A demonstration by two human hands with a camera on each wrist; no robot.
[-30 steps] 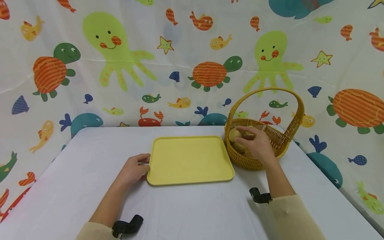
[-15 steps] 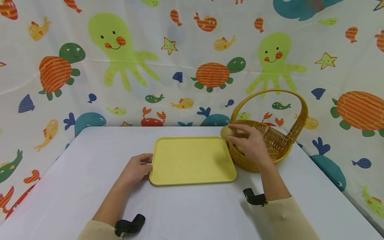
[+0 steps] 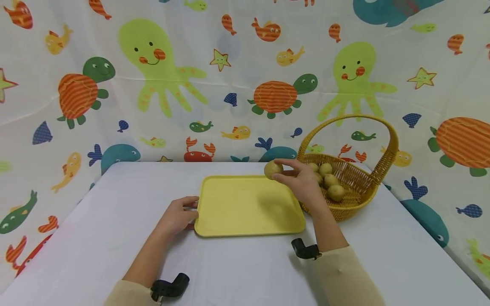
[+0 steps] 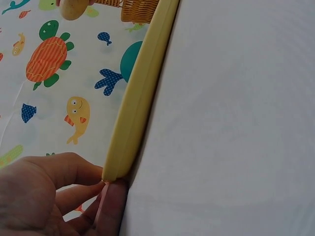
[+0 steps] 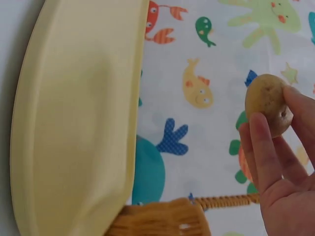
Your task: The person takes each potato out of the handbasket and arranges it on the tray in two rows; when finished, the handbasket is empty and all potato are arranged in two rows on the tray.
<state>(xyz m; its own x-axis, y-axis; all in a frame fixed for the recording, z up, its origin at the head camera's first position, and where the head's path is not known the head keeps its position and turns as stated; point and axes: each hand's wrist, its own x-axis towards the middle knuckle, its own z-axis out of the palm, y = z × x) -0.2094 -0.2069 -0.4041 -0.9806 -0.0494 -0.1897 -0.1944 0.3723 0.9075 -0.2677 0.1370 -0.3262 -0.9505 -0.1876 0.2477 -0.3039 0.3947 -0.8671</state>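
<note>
A potato (image 3: pixel 272 170) is pinched between the thumb and fingers of my right hand (image 3: pixel 304 183), above the far right corner of the yellow tray (image 3: pixel 233 208). In the right wrist view the potato (image 5: pixel 268 104) shows a smooth tan skin with small dark spots. My left hand (image 3: pixel 179 216) is at the tray's left edge. Seen from the left wrist, that hand (image 4: pixel 44 191) pinches the tray's rim (image 4: pixel 135 113), with a finger reaching underneath. Nothing lies on the tray.
A wicker basket (image 3: pixel 342 213) with a tall arched handle (image 3: pixel 354 116) stands right of the tray, holding several potatoes (image 3: pixel 336 192). White cloth (image 3: pixel 241 272) covers the table. A curtain (image 3: pixel 233 42) printed with sea animals hangs behind it.
My right hand has lifted the potato out of the basket and carried it left, over the tray's far right corner. The left hand has kept its hold on the tray.
</note>
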